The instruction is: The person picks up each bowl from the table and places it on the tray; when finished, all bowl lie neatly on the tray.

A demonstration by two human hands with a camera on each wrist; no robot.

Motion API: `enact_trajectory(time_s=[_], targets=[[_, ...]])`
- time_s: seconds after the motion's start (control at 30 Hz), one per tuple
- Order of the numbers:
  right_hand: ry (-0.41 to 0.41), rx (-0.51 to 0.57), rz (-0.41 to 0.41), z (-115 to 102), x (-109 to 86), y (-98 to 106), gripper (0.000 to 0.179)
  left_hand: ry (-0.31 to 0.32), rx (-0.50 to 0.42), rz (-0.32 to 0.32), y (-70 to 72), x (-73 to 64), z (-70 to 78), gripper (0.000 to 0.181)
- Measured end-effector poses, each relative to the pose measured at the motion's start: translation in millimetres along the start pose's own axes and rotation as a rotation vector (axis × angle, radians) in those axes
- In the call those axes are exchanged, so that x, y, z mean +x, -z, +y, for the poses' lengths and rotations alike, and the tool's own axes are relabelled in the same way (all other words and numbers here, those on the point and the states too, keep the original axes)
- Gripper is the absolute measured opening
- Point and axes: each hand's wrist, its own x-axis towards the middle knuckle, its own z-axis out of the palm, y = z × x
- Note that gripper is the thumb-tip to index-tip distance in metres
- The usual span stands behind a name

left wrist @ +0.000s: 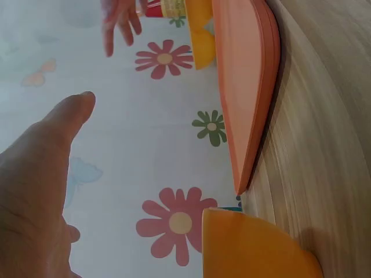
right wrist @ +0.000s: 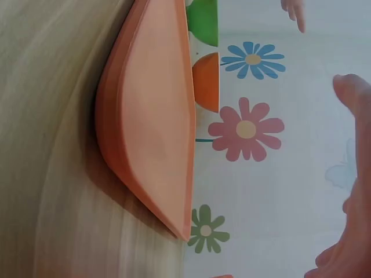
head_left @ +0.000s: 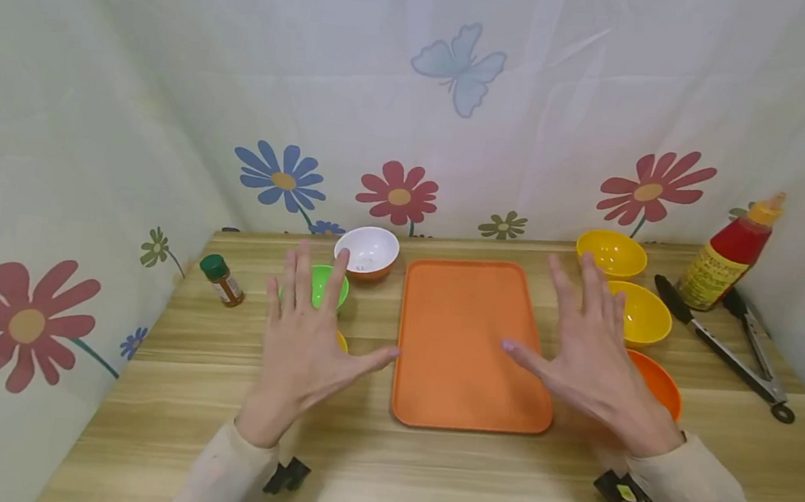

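Note:
Both hands hover with fingers spread, holding nothing. My left hand [head_left: 301, 351] is raised over the left bowls, its thumb reaching toward the left edge of an orange tray [head_left: 469, 346]. Under it are a green bowl [head_left: 322, 282] and a yellow bowl [head_left: 342, 342], mostly hidden by the hand. On the other side, my right hand [head_left: 595, 360] hangs by the tray's right edge, thumb over the tray. It partly covers a yellow bowl [head_left: 644, 316] and an orange bowl [head_left: 658, 385]. In the left wrist view, a yellow-orange bowl [left wrist: 255, 246] stands below the left hand.
A bowl with a white inside [head_left: 367, 250] stands behind the green one. A green-capped spice jar [head_left: 223, 280] is at the left. Another yellow bowl [head_left: 612, 254], a red sauce bottle [head_left: 725, 259] and black-tipped tongs [head_left: 729, 354] are at the right. A floral curtain [head_left: 363, 73] hangs behind the table.

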Motion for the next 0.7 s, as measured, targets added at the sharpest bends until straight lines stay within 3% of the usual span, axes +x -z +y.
enact_trajectory(time_s=[0.33, 0.47, 0.7], targets=[[-0.050, 0.353, 0.064, -3.6, -11.0, -3.5, 0.123, 0.071, -0.162, 0.055, 6.6, -15.7, -25.0, 0.135], [-0.062, 0.490, 0.062, -6.0, -19.2, -10.1, 0.119, 0.116, -0.260, 0.040, 5.0, -26.0, -37.8, 0.131], [-0.062, 0.638, 0.020, -2.8, -32.8, -25.0, 0.119, 0.191, -0.402, -0.024, -0.4, -42.8, -58.5, 0.128]])
